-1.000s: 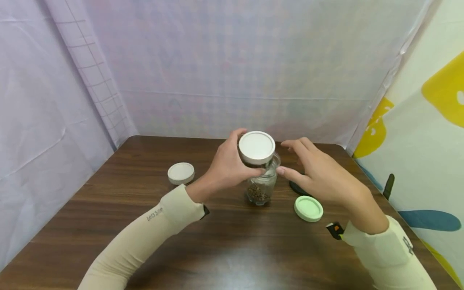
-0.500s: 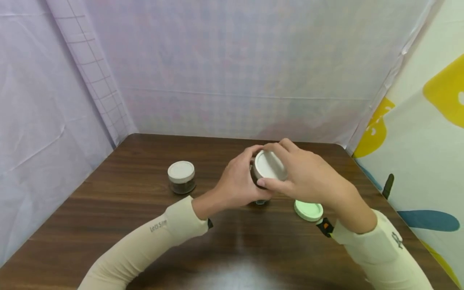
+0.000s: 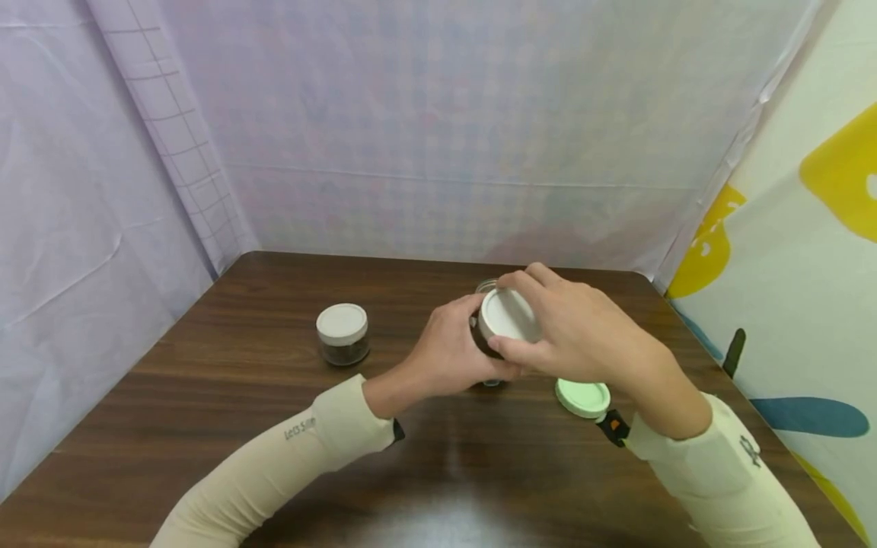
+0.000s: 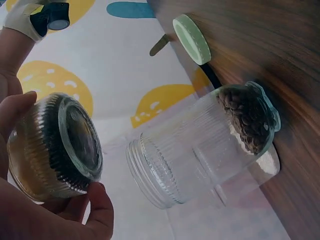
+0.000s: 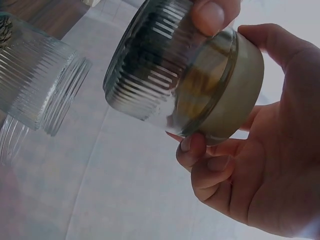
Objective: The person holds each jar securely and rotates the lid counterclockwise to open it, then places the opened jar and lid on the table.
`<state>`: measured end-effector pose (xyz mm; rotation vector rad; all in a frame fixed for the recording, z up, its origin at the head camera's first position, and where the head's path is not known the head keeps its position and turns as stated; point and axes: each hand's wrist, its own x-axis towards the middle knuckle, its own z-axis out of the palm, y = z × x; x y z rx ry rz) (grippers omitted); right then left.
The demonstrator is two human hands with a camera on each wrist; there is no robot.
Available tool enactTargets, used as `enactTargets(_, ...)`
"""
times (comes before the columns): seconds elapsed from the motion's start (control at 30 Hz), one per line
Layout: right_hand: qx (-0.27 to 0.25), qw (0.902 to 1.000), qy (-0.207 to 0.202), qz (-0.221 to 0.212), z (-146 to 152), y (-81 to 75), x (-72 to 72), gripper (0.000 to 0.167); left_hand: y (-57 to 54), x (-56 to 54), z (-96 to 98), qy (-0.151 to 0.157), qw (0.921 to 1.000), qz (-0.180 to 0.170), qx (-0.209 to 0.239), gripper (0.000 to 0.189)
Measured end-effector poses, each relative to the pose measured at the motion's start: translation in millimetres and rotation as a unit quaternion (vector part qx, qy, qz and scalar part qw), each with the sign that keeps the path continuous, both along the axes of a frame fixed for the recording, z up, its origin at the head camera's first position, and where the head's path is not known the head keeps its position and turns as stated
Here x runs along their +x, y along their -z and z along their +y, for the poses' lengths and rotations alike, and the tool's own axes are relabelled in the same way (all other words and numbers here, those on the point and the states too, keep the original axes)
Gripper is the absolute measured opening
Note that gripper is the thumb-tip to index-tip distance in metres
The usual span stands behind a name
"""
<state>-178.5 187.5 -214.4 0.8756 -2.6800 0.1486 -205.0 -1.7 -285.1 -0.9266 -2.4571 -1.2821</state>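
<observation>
In front of me my left hand (image 3: 452, 350) grips a small ribbed glass jar (image 5: 142, 65) round its body, tilted and held above the table. Dark contents show through the glass. My right hand (image 3: 589, 327) holds the white lid (image 3: 508, 316) on that jar, thumb and fingers curled round its edge. A taller ribbed jar (image 4: 190, 145) with no lid stands close under the hands, brown pieces (image 4: 245, 117) at its bottom. In the head view the hands hide most of it.
Another small jar with a white lid (image 3: 342, 326) stands to the left on the wooden table (image 3: 274, 289). A pale green lid (image 3: 582, 397) lies right of the hands, a black lid edge (image 4: 209, 75) near it. Another glass vessel (image 5: 12, 140) stands behind the tall jar.
My right hand has come in from the right and taken hold of the white lid. The left hand has moved the small jar down, right and tilted it.
</observation>
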Motion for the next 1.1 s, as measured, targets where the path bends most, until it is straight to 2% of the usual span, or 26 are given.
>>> enactTargets(0.2,0.005,0.9999,-0.008,-0.014,0.6,0.2,0.2,0.055,1.3,-1.3,-2.9,0.016,0.9998,-0.009,0.006,0.076)
enactTargets(0.5,0.010,0.9996,-0.014,-0.023,1.7,2.0,0.3,0.053,5.0,-2.2,-3.8,0.022,0.9994,-0.025,0.010,0.072)
enactTargets(0.77,0.016,0.9993,-0.023,-0.027,2.5,3.4,-0.2,0.053,8.3,-3.3,-3.5,0.026,0.9994,-0.022,0.007,0.072)
enactTargets(1.1,0.024,0.9984,-0.026,-0.044,3.0,2.8,-1.5,0.055,10.8,-4.8,-2.5,0.032,0.9984,-0.046,0.001,0.067)
